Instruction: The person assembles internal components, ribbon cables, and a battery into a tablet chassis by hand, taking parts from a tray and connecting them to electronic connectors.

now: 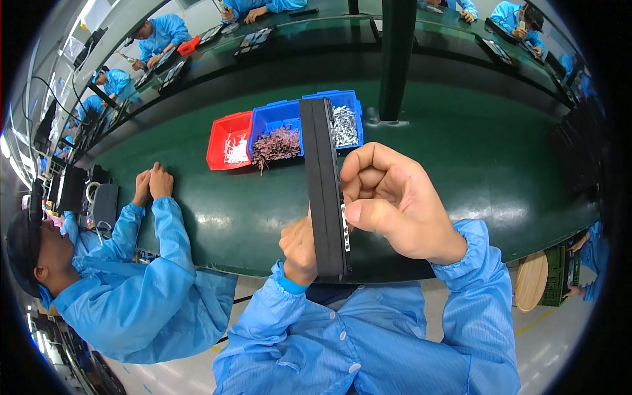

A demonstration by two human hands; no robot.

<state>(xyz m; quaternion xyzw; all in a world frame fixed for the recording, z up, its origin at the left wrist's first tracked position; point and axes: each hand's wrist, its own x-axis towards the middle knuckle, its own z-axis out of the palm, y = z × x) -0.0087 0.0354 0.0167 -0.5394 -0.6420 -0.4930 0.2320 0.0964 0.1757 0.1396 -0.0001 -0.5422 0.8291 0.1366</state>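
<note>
A long black box-like casing (322,191) is held up on edge in front of me, its narrow side towards me. My left hand (300,242) is closed around it from behind on the left; the casing hides most of those fingers. On its right side runs a strip of white, slotted parts (345,229). My right hand (401,207) is at that side, with curled fingers and the thumb tip against the casing by the white strip. Whatever those fingers pinch is too small or hidden to make out.
Behind the casing stand a red bin (216,146) of white pieces, a blue bin (266,115) of reddish-brown wire-like parts and another blue bin (352,100) of silvery parts. A green post (396,59) rises from the green table (474,158). A co-worker (138,289) sits close at left.
</note>
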